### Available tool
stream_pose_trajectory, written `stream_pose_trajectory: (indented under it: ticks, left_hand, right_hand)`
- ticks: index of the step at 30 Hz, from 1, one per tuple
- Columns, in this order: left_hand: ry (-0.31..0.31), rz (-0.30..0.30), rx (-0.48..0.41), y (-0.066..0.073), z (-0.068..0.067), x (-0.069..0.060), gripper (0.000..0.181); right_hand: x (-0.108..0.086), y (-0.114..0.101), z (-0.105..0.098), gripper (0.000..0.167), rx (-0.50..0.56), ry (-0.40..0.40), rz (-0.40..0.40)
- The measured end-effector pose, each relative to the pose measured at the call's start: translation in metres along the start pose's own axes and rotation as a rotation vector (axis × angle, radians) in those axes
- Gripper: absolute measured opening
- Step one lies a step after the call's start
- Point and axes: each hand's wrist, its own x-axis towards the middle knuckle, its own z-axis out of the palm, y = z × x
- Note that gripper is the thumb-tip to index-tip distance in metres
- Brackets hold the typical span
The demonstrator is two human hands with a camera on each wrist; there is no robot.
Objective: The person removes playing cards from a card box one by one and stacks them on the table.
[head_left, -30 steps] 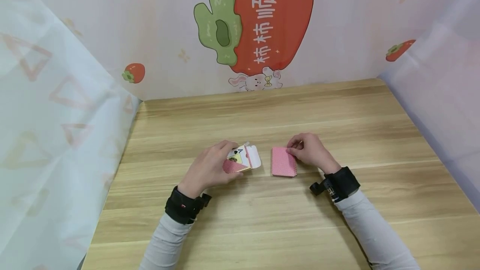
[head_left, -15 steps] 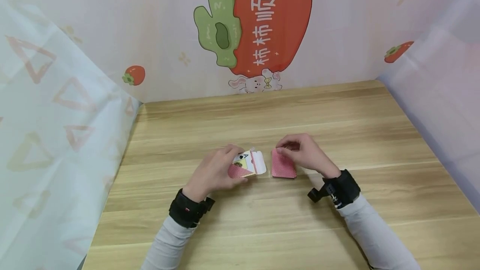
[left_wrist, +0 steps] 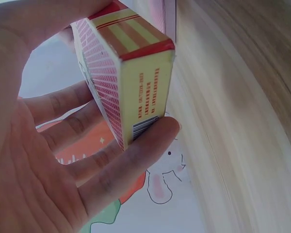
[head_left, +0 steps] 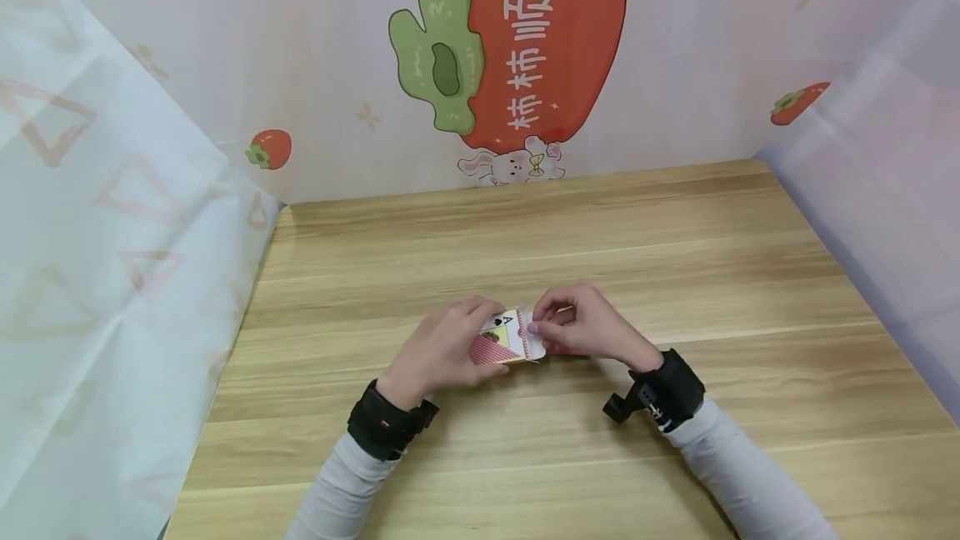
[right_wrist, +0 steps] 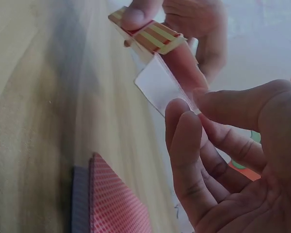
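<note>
My left hand (head_left: 442, 350) grips a playing card box (head_left: 497, 343) between thumb and fingers, a little above the table. The box has a pink pattern and an ace of spades on its upper face; striped sides and a barcode show in the left wrist view. Its mouth faces right, with a white flap (right_wrist: 157, 85) sticking out. At that flap is my right hand (head_left: 588, 325), pinching its edge between thumb and fingertips. Below the right hand lies a pink-backed deck of cards (right_wrist: 117, 206), mostly hidden in the head view.
The wooden table (head_left: 525, 457) has a printed cloth backdrop (head_left: 675, 40) behind it. Light cloth walls stand at the left and right sides. Both wrists wear black camera straps.
My left hand has carried the box rightward and slightly nearer. My right hand has left the top of the deck, moved left and taken hold of the flap.
</note>
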Motion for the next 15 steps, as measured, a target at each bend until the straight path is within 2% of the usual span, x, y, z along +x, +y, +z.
stream_pose_trajectory:
  ticks: [3,11,15]
  left_hand:
    - [-0.007,-0.002,-0.006,0.002,0.001,0.0,0.069]
    - [-0.001,0.014,-0.001,0.005,0.004,0.0,0.069]
    - [-0.013,0.006,0.003,0.005,0.003,0.0,0.07]
  right_hand:
    - [0.0,0.002,0.005,0.012,0.025,-0.022,0.02]
    - [0.001,0.005,0.012,0.012,-0.029,-0.042,-0.005]
    - [0.001,0.004,0.011,0.012,0.006,-0.061,0.035]
